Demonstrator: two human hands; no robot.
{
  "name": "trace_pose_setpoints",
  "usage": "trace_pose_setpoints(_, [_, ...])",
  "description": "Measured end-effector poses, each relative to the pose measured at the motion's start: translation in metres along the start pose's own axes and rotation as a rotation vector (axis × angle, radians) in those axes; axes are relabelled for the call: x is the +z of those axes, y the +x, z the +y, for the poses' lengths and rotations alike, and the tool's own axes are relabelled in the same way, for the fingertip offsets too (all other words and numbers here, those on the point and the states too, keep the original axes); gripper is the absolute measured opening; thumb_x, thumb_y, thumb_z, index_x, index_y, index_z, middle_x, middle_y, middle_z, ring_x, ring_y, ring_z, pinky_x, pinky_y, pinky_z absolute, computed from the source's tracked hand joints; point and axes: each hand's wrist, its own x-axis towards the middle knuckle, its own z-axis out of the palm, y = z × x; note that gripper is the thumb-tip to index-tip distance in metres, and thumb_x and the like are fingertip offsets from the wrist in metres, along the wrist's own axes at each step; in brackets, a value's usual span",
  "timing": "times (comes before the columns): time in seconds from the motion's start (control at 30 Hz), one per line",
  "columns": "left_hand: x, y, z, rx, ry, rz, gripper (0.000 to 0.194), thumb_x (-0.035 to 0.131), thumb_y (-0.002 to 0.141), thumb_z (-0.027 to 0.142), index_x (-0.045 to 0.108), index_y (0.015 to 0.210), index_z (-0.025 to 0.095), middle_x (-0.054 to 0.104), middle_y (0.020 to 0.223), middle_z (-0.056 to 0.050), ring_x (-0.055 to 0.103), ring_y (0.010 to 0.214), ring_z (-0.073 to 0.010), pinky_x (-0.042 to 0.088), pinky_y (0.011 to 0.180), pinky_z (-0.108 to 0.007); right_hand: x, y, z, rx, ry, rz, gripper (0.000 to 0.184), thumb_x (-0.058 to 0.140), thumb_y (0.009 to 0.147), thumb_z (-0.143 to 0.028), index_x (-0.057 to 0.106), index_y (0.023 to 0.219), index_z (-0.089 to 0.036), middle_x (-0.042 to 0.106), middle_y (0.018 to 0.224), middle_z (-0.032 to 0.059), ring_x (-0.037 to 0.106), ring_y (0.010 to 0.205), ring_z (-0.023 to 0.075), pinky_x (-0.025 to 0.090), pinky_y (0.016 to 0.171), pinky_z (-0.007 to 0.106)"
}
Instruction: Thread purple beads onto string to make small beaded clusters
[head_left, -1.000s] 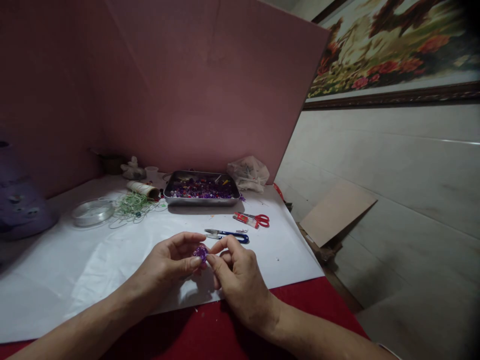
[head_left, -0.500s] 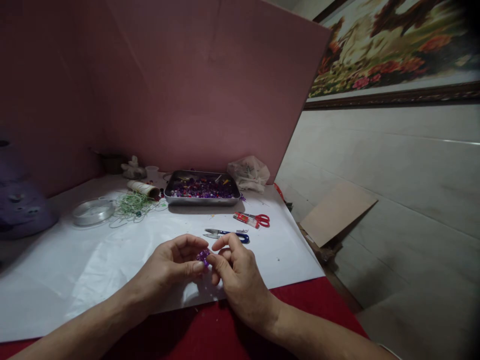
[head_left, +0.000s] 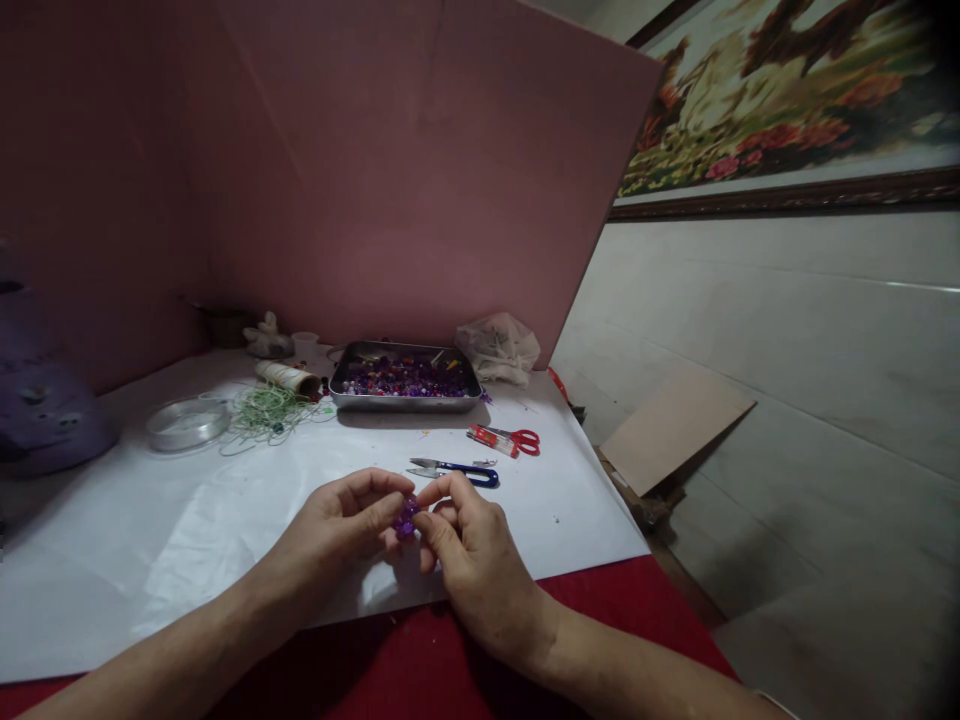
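A small cluster of purple beads (head_left: 406, 519) is held between my two hands, above the front of the white sheet (head_left: 247, 520). My left hand (head_left: 356, 515) pinches its left side, the thumb along the top. From the right, the thumb and forefinger of my right hand (head_left: 469, 550) close on the cluster's other side; whether a thread is in them is too small to tell. Just beyond my fingers lie blue thread snips (head_left: 476, 476), blades pointing left. Farther back stands a metal tray (head_left: 409, 404) of loose beads, mostly purple.
Red-handled scissors (head_left: 526, 441) lie with a red lighter (head_left: 491, 439) right of centre. At left are a spool of clear line (head_left: 187, 424), tangled green thread (head_left: 271, 412) and a cardboard tube (head_left: 289, 378). A plastic bag (head_left: 499, 348) rests by the tray; a pink panel (head_left: 420, 180) rises behind.
My left thumb has shifted up onto the upper part of the bead cluster. The cluster has turned slightly, and my right fingers have moved a little to the left.
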Motion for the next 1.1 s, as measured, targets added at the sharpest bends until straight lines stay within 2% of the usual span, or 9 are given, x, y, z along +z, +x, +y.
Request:
trace_pose_setpoints(0.17, [-0.002, 0.001, -0.005, -0.031, -0.015, 0.013, 0.015, 0.068, 0.075, 0.031, 0.064, 0.075, 0.017, 0.068, 0.067, -0.003, 0.061, 0.058, -0.0145, 0.044, 0.057, -0.026, 0.002, -0.001, 0.004, -0.025, -0.075, 0.004, 0.006, 0.046, 0.088, -0.017, 0.052, 0.089, -0.018, 0.055, 0.054, -0.0048, 0.048, 0.045, 0.0083, 0.037, 0.045, 0.018])
trace_pose_setpoints(0.33, [-0.007, 0.003, -0.009, -0.013, 0.096, 0.025, 0.02, 0.07, 0.073, 0.031, 0.058, 0.065, 0.017, 0.064, 0.057, 0.0, 0.057, 0.053, -0.0126, 0.042, 0.053, -0.023, 0.003, -0.002, 0.008, -0.036, -0.144, -0.002, 0.009, 0.046, 0.087, -0.015, 0.053, 0.09, -0.019, 0.056, 0.054, -0.0046, 0.05, 0.047, 0.0096, 0.038, 0.047, 0.02])
trace_pose_setpoints(0.57, [0.001, 0.0, -0.008, 0.023, 0.17, 0.095, 0.028, 0.066, 0.072, 0.042, 0.051, 0.066, 0.02, 0.055, 0.053, 0.006, 0.047, 0.043, -0.0095, 0.038, 0.042, -0.021, 0.002, -0.002, 0.007, -0.159, -0.309, 0.159, 0.011, 0.057, 0.083, -0.013, 0.065, 0.083, -0.02, 0.064, 0.083, 0.0018, 0.058, 0.078, 0.0158, 0.043, 0.069, 0.028])
trace_pose_setpoints(0.67, [0.002, -0.001, -0.007, 0.002, 0.234, 0.114, 0.03, 0.065, 0.072, 0.045, 0.051, 0.068, 0.02, 0.059, 0.056, 0.004, 0.047, 0.042, -0.0097, 0.037, 0.041, -0.02, 0.001, 0.001, 0.008, -0.195, -0.268, 0.186, 0.016, 0.056, 0.084, -0.011, 0.068, 0.086, -0.021, 0.065, 0.085, 0.0023, 0.059, 0.08, 0.0159, 0.044, 0.071, 0.029])
trace_pose_setpoints(0.77, [0.002, -0.001, -0.004, -0.002, 0.304, 0.138, 0.029, 0.062, 0.073, 0.046, 0.052, 0.069, 0.019, 0.056, 0.057, 0.004, 0.046, 0.044, -0.0103, 0.037, 0.043, -0.021, 0.001, 0.003, 0.008, -0.19, -0.269, 0.185, 0.015, 0.058, 0.082, -0.011, 0.069, 0.081, -0.021, 0.066, 0.079, 0.0017, 0.058, 0.077, 0.017, 0.043, 0.07, 0.03])
trace_pose_setpoints(0.9, [-0.001, 0.0, 0.0, 0.125, 0.523, 0.181, 0.025, 0.059, 0.076, 0.042, 0.054, 0.067, 0.019, 0.05, 0.06, 0.004, 0.045, 0.053, -0.012, 0.037, 0.049, -0.023, 0.0, 0.003, 0.008, -0.203, -0.275, 0.209, 0.013, 0.063, 0.077, -0.009, 0.069, 0.08, -0.02, 0.061, 0.083, 0.0029, 0.055, 0.08, 0.0179, 0.042, 0.071, 0.031])
trace_pose_setpoints(1.0, [-0.001, -0.001, 0.002, 0.287, 0.67, 0.16, 0.025, 0.057, 0.078, 0.038, 0.055, 0.061, 0.019, 0.052, 0.073, 0.0, 0.05, 0.068, -0.0154, 0.039, 0.06, -0.025, 0.002, 0.004, 0.007, -0.147, -0.199, 0.142, 0.02, 0.065, 0.074, -0.006, 0.069, 0.086, -0.021, 0.055, 0.087, 0.0019, 0.051, 0.071, 0.0136, 0.042, 0.066, 0.028])
trace_pose_setpoints(1.1, [0.001, -0.002, 0.003, 0.359, 0.687, 0.12, 0.026, 0.056, 0.077, 0.035, 0.055, 0.058, 0.019, 0.052, 0.082, -0.002, 0.052, 0.078, -0.0177, 0.04, 0.07, -0.027, 0.006, 0.004, 0.004, -0.102, -0.102, 0.078, 0.009, 0.065, 0.076, -0.01, 0.066, 0.074, -0.019, 0.052, 0.08, -0.0001, 0.048, 0.067, 0.0119, 0.04, 0.061, 0.025])
